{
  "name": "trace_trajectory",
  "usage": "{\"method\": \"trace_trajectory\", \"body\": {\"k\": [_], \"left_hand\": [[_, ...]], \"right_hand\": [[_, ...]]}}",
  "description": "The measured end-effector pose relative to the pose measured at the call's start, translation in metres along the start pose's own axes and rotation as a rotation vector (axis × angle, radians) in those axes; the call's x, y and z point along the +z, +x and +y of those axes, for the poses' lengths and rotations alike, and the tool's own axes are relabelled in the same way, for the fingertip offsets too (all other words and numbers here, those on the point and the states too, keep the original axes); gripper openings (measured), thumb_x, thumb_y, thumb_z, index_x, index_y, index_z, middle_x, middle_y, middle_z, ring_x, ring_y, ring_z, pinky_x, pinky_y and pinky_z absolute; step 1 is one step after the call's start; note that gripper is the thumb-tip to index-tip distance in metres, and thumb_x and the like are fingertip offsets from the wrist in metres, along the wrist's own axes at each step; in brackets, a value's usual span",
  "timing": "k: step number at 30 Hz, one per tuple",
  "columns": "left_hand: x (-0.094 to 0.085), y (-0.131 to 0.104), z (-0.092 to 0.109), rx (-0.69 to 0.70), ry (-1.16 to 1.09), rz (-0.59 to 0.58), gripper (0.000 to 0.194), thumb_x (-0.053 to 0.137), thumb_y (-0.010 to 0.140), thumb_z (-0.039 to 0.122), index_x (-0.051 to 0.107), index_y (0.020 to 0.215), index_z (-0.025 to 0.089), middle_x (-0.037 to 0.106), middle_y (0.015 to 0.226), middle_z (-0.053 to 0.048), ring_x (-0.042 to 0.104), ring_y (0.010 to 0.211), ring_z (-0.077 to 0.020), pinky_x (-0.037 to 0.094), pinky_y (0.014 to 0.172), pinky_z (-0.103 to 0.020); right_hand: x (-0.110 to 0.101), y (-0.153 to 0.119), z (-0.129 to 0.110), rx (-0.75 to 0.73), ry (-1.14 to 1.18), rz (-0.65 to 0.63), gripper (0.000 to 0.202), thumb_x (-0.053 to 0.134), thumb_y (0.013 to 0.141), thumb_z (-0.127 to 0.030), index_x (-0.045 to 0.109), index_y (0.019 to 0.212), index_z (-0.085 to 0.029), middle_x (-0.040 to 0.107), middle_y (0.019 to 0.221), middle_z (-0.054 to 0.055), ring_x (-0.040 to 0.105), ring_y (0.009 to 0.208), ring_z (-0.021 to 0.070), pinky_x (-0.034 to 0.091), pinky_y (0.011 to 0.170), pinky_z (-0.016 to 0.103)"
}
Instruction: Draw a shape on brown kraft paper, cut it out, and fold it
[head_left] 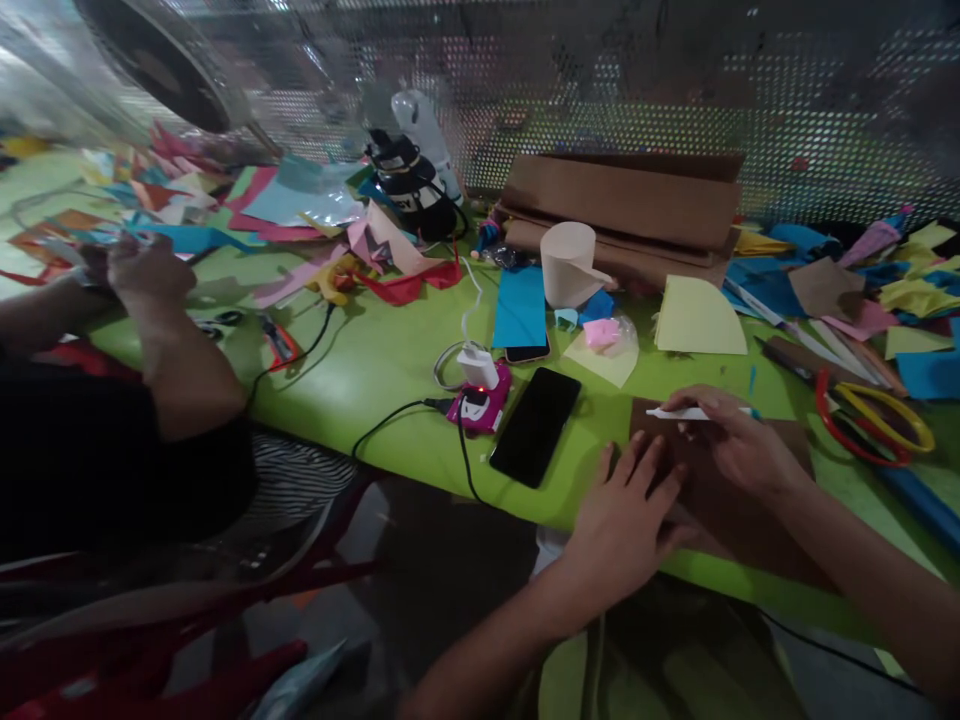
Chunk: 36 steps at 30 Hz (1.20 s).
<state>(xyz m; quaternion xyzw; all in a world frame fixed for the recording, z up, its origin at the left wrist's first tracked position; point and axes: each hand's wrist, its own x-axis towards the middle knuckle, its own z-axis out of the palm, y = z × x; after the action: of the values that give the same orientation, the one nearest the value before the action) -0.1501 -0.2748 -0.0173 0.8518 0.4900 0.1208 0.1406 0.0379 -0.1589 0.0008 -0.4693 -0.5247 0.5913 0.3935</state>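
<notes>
On the green table in front of me lies a brown sheet [787, 440], card or paper. My right hand [724, 435] is closed around a white pen [694, 413] held almost flat over the sheet, its tip pointing left. My left hand [630, 510] rests flat with fingers spread across the sheet's left edge, holding nothing. A black phone [535, 426] lies just left of that hand. To the right of the sheet are scissors with red and yellow handles [885, 425]. I cannot make out any marks on the sheet.
A pink power strip [480, 405] with a white charger [478, 366] and cables sits left of the phone. Behind are a paper roll [568, 262], yellow paper [701, 318] and folded brown card [622, 195]. Coloured scraps lie at right. Another person's hands [146, 265] work at left.
</notes>
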Motion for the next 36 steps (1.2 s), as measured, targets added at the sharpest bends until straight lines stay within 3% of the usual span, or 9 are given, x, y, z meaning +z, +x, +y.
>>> {"method": "trace_trajectory", "body": {"k": [6,12,36], "left_hand": [[-0.005,0.001,0.001,-0.008,-0.026,-0.001,0.068,0.049,0.111,0.059,0.043,0.168,0.022,0.028,0.182,-0.015,0.025,0.169,-0.0381,0.027,0.134,-0.064],[-0.005,0.000,0.000,-0.004,-0.043,-0.001,0.068,0.047,0.111,0.059,0.041,0.169,0.023,0.026,0.183,-0.012,0.021,0.171,-0.0350,0.028,0.135,-0.062],[-0.005,0.001,-0.001,-0.003,-0.080,-0.011,0.069,0.049,0.111,0.056,0.040,0.169,0.020,0.028,0.182,-0.015,0.020,0.170,-0.0372,0.027,0.135,-0.063]], "right_hand": [[-0.002,0.005,0.014,0.030,-0.130,0.013,0.027,0.083,0.084,-0.051,0.076,0.093,-0.026,0.075,0.083,0.000,0.069,0.072,0.0172,0.054,0.064,0.028],[0.006,0.003,0.008,-0.040,-0.280,0.064,0.026,0.083,0.082,-0.051,0.073,0.081,-0.027,0.071,0.074,-0.001,0.063,0.064,0.0165,0.051,0.058,0.028],[0.011,0.002,0.005,-0.102,-0.417,0.111,0.017,0.077,0.086,-0.045,0.074,0.080,-0.029,0.072,0.075,-0.001,0.066,0.070,0.0184,0.053,0.063,0.029]]}}
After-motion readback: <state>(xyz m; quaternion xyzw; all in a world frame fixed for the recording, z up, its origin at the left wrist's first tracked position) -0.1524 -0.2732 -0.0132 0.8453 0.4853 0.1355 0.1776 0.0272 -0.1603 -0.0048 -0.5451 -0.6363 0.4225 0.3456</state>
